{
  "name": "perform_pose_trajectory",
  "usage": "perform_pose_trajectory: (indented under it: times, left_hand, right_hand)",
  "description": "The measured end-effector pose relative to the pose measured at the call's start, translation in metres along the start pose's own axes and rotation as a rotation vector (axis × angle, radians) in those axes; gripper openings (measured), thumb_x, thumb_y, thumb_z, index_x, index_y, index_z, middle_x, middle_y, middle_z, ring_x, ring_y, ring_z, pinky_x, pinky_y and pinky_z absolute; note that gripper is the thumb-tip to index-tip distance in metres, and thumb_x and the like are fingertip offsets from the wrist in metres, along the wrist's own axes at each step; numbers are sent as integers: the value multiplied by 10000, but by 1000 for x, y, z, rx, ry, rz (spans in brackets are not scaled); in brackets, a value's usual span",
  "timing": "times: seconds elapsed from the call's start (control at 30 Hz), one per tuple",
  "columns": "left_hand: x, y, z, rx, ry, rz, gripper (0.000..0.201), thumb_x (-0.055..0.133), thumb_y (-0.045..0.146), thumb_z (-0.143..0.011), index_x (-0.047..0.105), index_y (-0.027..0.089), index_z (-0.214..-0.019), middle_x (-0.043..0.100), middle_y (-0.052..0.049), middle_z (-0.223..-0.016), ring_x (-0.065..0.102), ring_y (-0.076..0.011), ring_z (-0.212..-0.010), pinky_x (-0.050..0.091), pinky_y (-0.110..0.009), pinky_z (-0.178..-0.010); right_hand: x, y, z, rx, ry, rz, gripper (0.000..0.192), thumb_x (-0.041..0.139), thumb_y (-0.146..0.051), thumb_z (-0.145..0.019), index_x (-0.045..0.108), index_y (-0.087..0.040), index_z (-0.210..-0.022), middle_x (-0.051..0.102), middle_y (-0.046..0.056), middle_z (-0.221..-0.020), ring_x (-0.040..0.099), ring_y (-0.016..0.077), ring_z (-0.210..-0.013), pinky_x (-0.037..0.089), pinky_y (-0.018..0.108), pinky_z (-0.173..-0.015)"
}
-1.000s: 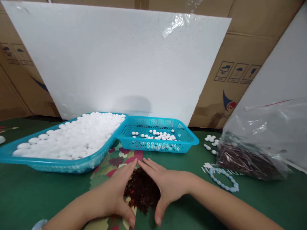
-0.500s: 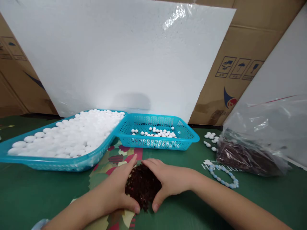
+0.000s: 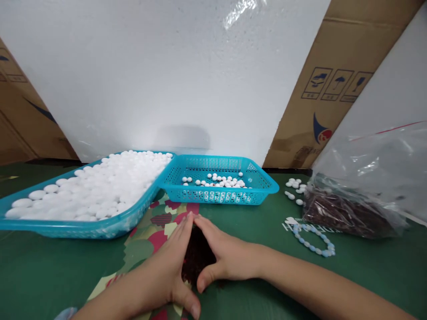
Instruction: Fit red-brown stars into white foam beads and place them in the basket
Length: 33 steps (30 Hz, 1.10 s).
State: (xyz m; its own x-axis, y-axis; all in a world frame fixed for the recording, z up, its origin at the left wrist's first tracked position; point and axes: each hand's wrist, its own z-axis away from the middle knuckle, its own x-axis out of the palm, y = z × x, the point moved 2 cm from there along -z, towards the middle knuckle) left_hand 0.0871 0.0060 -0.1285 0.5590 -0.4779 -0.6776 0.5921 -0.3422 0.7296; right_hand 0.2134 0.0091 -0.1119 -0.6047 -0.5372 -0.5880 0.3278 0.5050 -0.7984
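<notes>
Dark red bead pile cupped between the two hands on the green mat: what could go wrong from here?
Beads could slip out of the gap near the thumbs, where the left hand and right hand do not quite close around the dark red bead pile. Strays might roll across the green mat, possibly under the large blue plastic basket.

Green table covering (image 3: 50, 266) with a patterned panel (image 3: 156, 231) at centre; white foam board (image 3: 160, 71) propped upright behind; brown cardboard cartons (image 3: 336, 75) stacked against the rear; second white board (image 3: 390, 98) leaning at right; lighting even.
</notes>
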Motion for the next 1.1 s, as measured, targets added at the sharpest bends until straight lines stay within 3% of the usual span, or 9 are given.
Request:
perform_pose_trajectory:
  times: [0.17, 0.43, 0.5, 0.73, 0.9, 1.1]
  left_hand:
    - [4, 3, -4, -48, 46, -7, 1167, 683, 330, -281, -24, -1, -1148, 65, -229, -1214, 35, -262, -1119, 34, -383, -911]
    - [4, 8, -5, -52, 93, 38, 1198, 697, 268, -267, -86, 64, -1150, 164, -200, -1183, 126, -283, -1096, 99, -402, -901]
    - [4, 7, -5, -27, 98, 59, 1187, 689, 299, -284, -91, 82, -1153, 186, -183, -1176, 138, -288, -1092, 116, -407, -896]
    - [7, 0, -3, 23, 129, 80, 1173, 678, 315, -308, -106, 117, -1157, 121, -150, -1221, 128, -259, -1106, 133, -376, -903]
    - [0, 8, -1, -93, 98, 170, 1156, 680, 221, -299, -78, 81, -1160, 135, -172, -1221, 135, -249, -1108, 108, -373, -905]
    - [-9, 16, 2, -231, 31, 246, 1145, 636, 134, -342, -189, 79, -1134, 179, -163, -1217, 188, -246, -1095, 132, -364, -899]
  right_hand:
    - [3, 3, -1, -1, 67, -75, 973, 612, -443, -445, 136, 3, -1166, 204, 165, -1187, 198, 204, -1088, 166, 290, -921]
    - [7, 3, -1, 45, 88, 15, 1015, 641, -432, -393, 145, -15, -1173, 257, 157, -1169, 238, 220, -1068, 196, 314, -915]
    - [7, 3, 0, 61, 67, 36, 1044, 638, -453, -376, 126, -33, -1183, 236, 153, -1186, 232, 225, -1076, 197, 328, -914]
    - [-5, 1, 4, 128, -109, 192, 1146, 600, -532, -353, 11, -22, -1194, -69, 143, -1255, -63, 221, -1136, 80, 358, -925]
    - [-18, 0, 8, 144, -219, 308, 1137, 599, -535, -353, 8, -61, -1200, -82, 146, -1250, -77, 232, -1128, 89, 377, -914]
    - [-21, 8, 19, 216, -269, 273, 1153, 622, -501, -337, -5, -61, -1199, -89, 169, -1243, -62, 244, -1128, 87, 374, -915]
